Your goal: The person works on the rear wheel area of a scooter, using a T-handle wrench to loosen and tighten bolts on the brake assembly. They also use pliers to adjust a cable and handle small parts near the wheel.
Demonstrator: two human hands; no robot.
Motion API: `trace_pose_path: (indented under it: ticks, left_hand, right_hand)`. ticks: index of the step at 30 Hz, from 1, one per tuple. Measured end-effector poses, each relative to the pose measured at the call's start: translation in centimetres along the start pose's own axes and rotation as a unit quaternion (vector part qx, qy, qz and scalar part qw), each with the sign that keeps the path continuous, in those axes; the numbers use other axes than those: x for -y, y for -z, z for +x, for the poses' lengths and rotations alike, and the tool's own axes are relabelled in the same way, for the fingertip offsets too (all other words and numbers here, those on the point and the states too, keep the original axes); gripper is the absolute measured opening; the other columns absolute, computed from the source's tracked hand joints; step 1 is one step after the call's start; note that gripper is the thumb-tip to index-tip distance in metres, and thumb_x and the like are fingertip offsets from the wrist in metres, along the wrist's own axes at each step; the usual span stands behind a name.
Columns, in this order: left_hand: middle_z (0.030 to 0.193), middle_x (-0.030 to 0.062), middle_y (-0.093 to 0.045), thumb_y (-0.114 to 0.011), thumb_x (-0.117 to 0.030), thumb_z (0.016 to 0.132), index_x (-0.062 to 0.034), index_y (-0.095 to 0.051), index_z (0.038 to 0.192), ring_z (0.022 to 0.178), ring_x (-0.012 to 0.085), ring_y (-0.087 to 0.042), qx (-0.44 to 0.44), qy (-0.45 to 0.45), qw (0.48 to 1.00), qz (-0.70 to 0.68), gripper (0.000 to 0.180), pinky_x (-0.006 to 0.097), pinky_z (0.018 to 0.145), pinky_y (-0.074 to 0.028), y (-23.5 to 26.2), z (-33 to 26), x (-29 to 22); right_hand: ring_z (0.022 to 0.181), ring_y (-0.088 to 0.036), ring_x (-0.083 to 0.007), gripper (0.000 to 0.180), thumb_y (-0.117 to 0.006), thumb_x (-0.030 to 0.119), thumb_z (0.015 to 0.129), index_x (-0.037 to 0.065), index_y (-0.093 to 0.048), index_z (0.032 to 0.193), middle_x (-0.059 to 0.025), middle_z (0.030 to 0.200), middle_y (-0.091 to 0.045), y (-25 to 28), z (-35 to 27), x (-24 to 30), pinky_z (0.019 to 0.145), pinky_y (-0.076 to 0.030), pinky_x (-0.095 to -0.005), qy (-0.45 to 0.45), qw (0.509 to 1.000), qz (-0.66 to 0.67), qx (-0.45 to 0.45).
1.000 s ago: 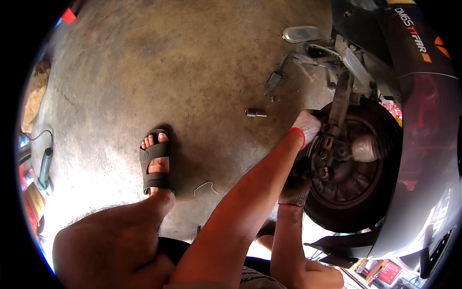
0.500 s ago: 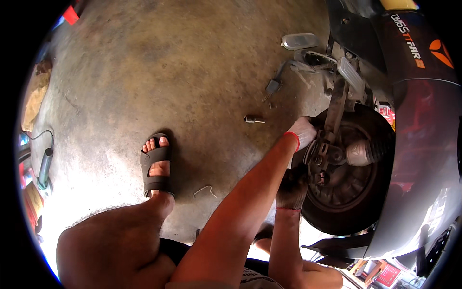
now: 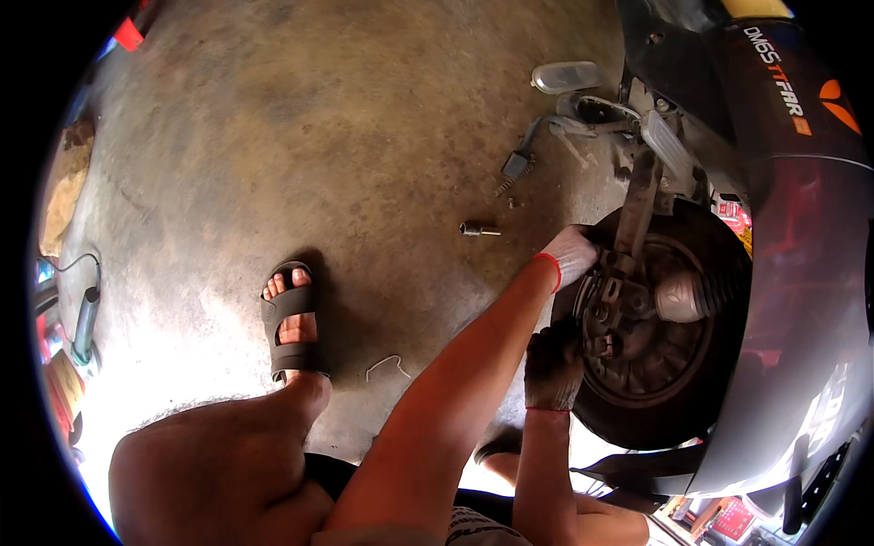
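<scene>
Left hand [image 3: 572, 255], white glove, resting on upper wheel [image 3: 660, 328] beside fork [image 3: 637, 205], grip unclear; right hand [image 3: 553, 366], dark glove, fingers curled on brake caliper [image 3: 608, 305] at hub; socket [image 3: 480, 229] on floor [image 3: 300, 136]

one wheel [image 3: 651, 337], two gloved hands, one socket [image 3: 480, 229], one sandal [image 3: 289, 320]

Both gloved hands, L hand [image 3: 572, 255] & R hand [image 3: 553, 366], on scooter wheel [image 3: 660, 364].

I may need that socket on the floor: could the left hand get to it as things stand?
Probably yes. The left hand rests on the tyre, and only bare floor lies between it and the socket.
</scene>
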State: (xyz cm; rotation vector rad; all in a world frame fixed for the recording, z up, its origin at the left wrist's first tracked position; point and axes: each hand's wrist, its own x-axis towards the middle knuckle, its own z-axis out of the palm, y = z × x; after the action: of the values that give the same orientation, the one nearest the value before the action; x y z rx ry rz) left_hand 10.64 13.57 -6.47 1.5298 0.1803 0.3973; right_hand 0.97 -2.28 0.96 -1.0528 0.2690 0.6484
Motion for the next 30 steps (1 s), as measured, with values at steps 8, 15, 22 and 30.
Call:
trace_pose_path:
  ticks: [8,15,22,30]
  left_hand:
    - [0.103,0.0164,-0.071,-0.053,-0.008,0.089,0.0036,-0.064,0.116,0.095,0.0182,-0.063,0.017,0.129,0.967,-0.217,0.031,0.030,0.087,-0.047,1.5,0.0,-3.3]
    - [0.103,0.0153,-0.071,-0.053,-0.007,0.090,0.0033,-0.065,0.113,0.096,0.0181,-0.064,-0.001,0.101,0.976,-0.194,0.028,0.031,0.086,-0.048,-3.0,1.1,-0.3]
    - [0.105,0.0180,-0.070,-0.053,-0.007,0.091,0.0024,-0.065,0.113,0.093,0.0198,-0.065,0.013,0.077,0.986,-0.150,0.027,0.031,0.084,-0.049,-1.3,0.2,-1.9]
    - [0.099,0.0134,-0.071,-0.056,-0.012,0.092,0.0012,-0.066,0.111,0.087,0.0182,-0.065,-0.035,0.204,0.934,-0.290,0.024,0.034,0.080,-0.051,-1.1,-3.6,-2.0]
  right_hand:
    - [0.119,-0.054,-0.0274,0.043,-0.049,0.022,0.097,0.005,-0.047,0.136,-0.0127,0.130,-0.057,0.1,-1.2,3.8,0.105,-0.038,-0.0482,0.070,0.975,-0.209,-0.005]
    - [0.110,-0.060,-0.0243,0.041,-0.053,0.011,0.093,0.007,-0.050,0.134,-0.0096,0.127,-0.059,-0.6,-0.9,4.0,0.096,-0.048,-0.0429,0.091,0.977,-0.177,-0.083]
    - [0.109,-0.061,-0.0254,0.039,-0.049,0.014,0.095,0.007,-0.051,0.133,-0.0109,0.127,-0.060,-1.2,0.0,3.4,0.095,-0.049,-0.0441,0.108,0.977,-0.149,-0.107]
    - [0.104,-0.064,-0.0239,0.040,-0.056,0.011,0.088,0.008,-0.055,0.129,-0.0085,0.115,-0.066,-1.9,-0.3,2.9,0.089,-0.050,-0.0415,0.112,0.975,-0.166,-0.095]
